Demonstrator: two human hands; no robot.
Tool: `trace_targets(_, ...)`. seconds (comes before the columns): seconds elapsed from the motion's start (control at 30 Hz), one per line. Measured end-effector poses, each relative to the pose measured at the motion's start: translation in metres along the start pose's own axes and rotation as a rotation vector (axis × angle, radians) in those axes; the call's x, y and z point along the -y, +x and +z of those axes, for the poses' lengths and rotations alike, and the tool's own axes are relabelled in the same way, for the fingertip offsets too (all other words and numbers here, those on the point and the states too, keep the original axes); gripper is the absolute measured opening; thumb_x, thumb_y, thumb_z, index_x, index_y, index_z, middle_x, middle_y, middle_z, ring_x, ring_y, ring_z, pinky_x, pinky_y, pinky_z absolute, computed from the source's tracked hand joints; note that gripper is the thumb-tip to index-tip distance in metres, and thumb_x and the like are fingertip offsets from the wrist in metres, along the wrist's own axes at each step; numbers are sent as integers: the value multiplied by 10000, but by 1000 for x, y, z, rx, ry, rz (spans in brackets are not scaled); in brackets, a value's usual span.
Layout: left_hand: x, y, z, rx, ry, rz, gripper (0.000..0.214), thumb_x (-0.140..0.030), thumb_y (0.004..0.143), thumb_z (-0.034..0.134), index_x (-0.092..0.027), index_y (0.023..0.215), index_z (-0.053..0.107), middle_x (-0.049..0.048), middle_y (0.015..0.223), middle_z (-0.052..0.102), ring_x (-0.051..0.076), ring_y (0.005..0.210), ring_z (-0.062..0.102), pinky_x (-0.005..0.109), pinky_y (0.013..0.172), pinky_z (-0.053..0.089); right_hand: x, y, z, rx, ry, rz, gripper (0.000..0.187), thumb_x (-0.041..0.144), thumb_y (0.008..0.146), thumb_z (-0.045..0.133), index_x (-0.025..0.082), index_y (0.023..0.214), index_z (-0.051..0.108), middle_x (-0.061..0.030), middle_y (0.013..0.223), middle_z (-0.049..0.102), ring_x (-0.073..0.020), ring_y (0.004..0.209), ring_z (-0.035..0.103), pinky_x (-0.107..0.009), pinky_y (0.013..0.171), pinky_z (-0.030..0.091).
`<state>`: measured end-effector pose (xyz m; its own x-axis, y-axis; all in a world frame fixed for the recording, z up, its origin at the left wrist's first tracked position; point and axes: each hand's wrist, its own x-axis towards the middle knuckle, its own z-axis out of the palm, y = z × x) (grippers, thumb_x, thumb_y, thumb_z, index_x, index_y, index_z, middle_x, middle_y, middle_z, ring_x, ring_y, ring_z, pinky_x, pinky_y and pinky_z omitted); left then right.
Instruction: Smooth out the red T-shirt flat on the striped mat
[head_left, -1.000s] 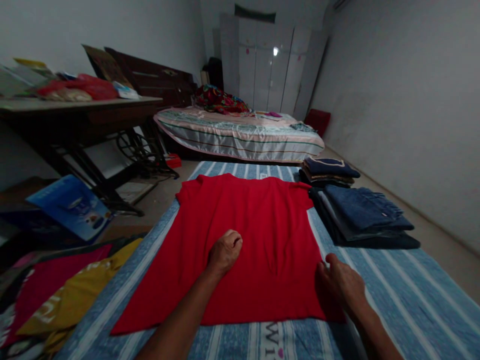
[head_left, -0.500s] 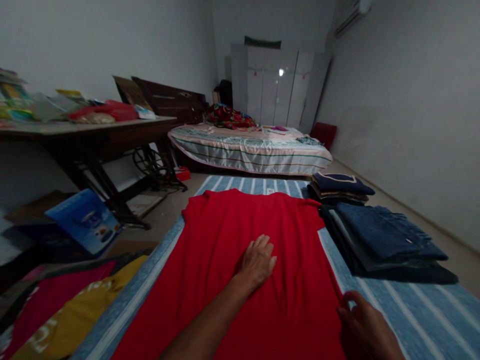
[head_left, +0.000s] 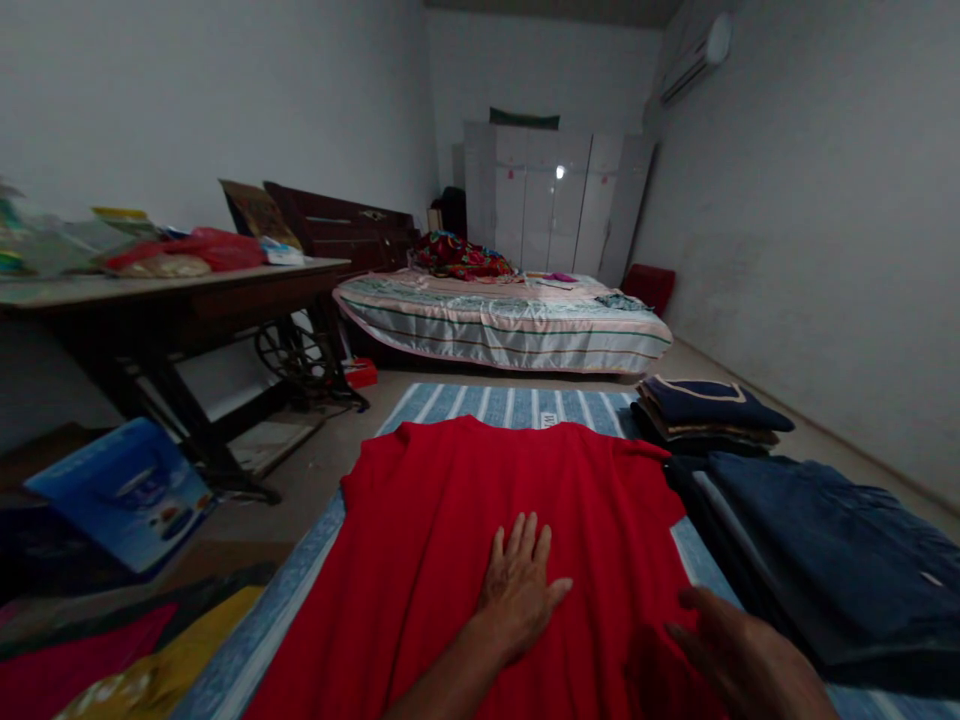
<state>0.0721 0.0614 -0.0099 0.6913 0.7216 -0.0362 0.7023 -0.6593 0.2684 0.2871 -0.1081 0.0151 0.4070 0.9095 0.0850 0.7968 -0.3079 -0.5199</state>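
While the left hand (head_left: 521, 585) lies open, palm down and fingers spread, on the middle of the red shirt (head_left: 442, 520), that flat palm looks to be pinning the cloth and pressing it smooth. The shirt is spread face down on a striped blue sheet (head_left: 495, 405) on the floor, with its neck end at 12 o'clock. The right hand (head_left: 739, 655) is at 4 o'clock, on the shirt's side edge. It is dim and cut off, so I can't tell if it pinches the fabric or just rests there.

Folded jeans (head_left: 825, 540) sit at 3 o'clock, touching the sheet, with a navy pile (head_left: 709, 405) at 2 o'clock; both are stacked neat, probably kept apart from the loose yellow and red clothes (head_left: 150, 670) at 8 o'clock. A bed (head_left: 510, 325) is at 12 o'clock and a table (head_left: 172, 290) at 10.
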Motion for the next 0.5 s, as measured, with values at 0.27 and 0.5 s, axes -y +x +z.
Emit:
trace_targets(0.27,-3,-3,-11,113,-101,-21,754,-601,860,380,-176,1465,231,116,1531,79,286,1409,-6,564,1118,38,24,136,58,-22,153,-215,604,555,837,422,132,1256,519,-152,1275,565,-269,1173,530,-413,992,416)
trace_targets(0.5,30,15,-66,315,-213,141,628,-508,860,474,-171,1385,404,164,1490,265,286,1374,240,474,1096,250,-27,144,83,-69,77,-127,648,616,830,399,142,1255,519,-144,1368,478,-281,1294,397,-450,1093,288)
